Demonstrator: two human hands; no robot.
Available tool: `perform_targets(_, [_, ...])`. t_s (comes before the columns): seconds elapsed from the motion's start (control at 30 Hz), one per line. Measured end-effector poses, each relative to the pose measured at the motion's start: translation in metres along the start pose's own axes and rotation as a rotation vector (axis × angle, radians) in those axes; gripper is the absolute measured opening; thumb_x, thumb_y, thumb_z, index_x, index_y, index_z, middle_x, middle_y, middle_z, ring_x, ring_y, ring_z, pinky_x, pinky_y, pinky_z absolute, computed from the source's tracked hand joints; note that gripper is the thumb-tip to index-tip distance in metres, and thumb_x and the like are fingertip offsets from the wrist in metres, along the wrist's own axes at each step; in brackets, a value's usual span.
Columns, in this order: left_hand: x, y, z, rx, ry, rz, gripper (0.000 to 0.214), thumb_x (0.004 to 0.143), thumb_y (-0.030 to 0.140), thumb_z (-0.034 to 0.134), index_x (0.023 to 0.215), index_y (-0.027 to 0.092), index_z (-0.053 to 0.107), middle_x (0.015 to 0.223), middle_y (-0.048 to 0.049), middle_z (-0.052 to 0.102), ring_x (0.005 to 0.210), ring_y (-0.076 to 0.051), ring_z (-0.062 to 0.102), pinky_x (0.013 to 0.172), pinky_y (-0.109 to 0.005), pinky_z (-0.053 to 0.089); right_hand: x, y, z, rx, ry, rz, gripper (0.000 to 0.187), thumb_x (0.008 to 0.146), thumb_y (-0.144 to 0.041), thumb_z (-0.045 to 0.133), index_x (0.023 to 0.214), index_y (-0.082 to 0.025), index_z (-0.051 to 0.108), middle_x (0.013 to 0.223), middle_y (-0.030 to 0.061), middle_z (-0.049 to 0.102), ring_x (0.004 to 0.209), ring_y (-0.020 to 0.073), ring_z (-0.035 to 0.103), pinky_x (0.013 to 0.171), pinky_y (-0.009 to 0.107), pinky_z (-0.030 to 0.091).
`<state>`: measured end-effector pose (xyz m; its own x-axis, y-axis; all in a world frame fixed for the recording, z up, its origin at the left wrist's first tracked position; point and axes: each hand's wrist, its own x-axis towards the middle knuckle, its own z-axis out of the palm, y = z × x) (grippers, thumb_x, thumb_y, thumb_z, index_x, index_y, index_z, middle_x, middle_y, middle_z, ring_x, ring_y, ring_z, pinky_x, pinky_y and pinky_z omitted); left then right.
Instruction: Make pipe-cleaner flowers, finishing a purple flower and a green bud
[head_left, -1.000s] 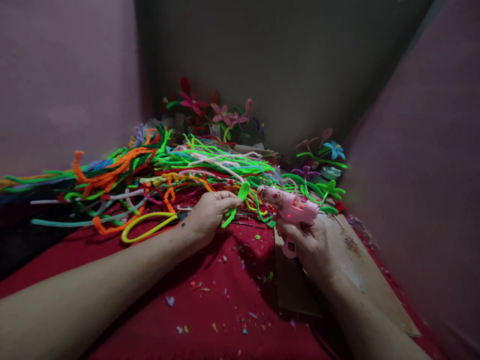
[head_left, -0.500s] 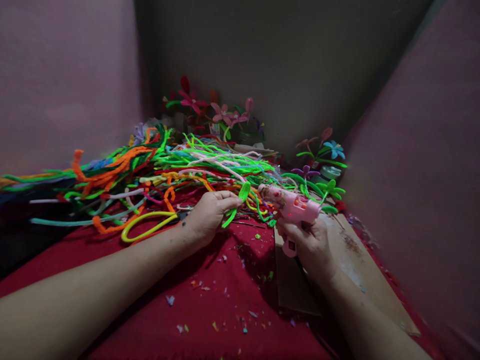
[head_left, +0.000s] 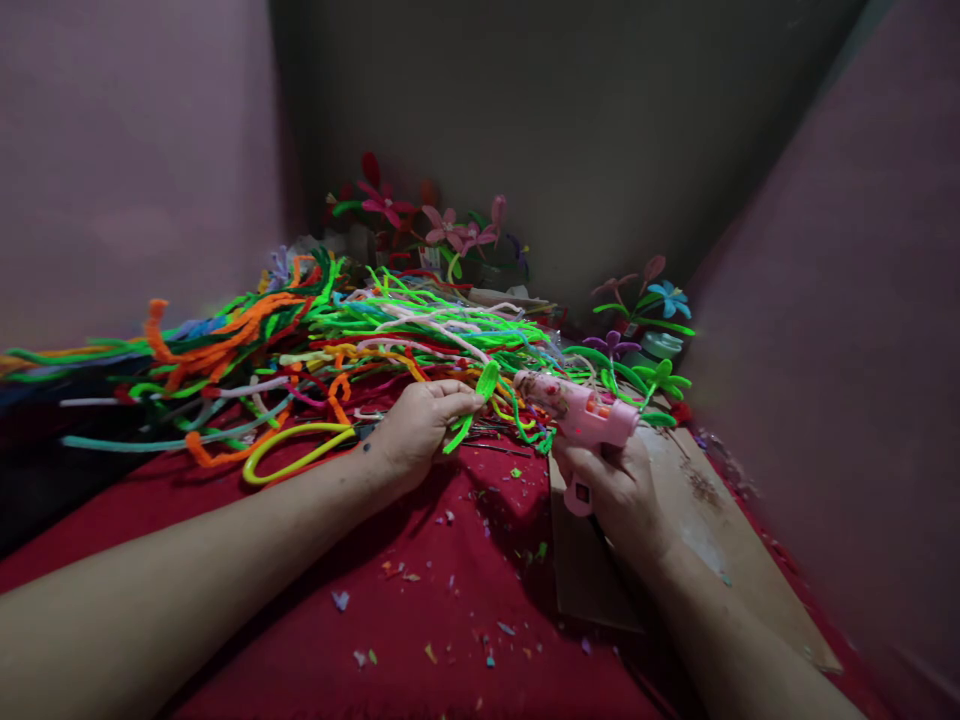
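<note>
My left hand (head_left: 426, 425) pinches a bright green pipe-cleaner leaf (head_left: 487, 382), with a green end hanging below the fingers. Wrapped around the handle of a pink glue gun (head_left: 589, 412) is my right hand (head_left: 619, 480). The gun's patterned front end points left at the leaf, a short gap away from it. Whether glue is at the nozzle is too small to see. Beyond both hands lies a large heap of pipe cleaners (head_left: 420, 320) in green, white, orange and red.
A brown cardboard sheet (head_left: 750, 560) lies under my right forearm on the red cloth (head_left: 315, 620). Coloured fluff scraps dot the cloth. Pink pipe-cleaner flowers (head_left: 450, 230) stand at the back, a blue flower (head_left: 667, 298) at the right. A yellow loop (head_left: 259, 465) rests near my left wrist.
The glue gun has shifted very slightly left, closer to the green leaf. My left hand and the leaf look almost still.
</note>
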<state>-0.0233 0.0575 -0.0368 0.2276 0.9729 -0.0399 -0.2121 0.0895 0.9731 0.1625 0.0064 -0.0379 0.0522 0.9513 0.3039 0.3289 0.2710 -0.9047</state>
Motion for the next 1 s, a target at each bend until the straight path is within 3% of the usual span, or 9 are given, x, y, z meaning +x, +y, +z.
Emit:
perform_targets(0.77, [0.0008,0.0014,-0.0010,-0.035,0.009,0.007,0.014,0.067,0.020,0.063,0.059,0.015,0.053,0.043,0.0069,0.042,0.036,-0.004,0.031,0.039,-0.020,0.018,-0.0019,-0.0037,0.0020,0.064,-0.055,-0.012,0.021,0.070,-0.023,0.055,0.056,-0.021,0.041,0.048,-0.0059,0.035,0.042,0.0079,0.029,0.039,0.023,0.020])
perform_targets(1.0, [-0.0003,0.0030,0.0000,-0.039,0.019,-0.004,0.014,0.065,0.021,0.063,0.058,0.016,0.053,0.042,0.0073,0.041,0.035,-0.004,0.030,0.038,-0.021,0.017,-0.0028,-0.0024,0.0005,0.040,-0.053,-0.044,0.024,0.071,-0.023,0.054,0.053,-0.020,0.038,0.052,-0.0043,0.034,0.048,0.0087,0.029,0.043,0.024,0.023])
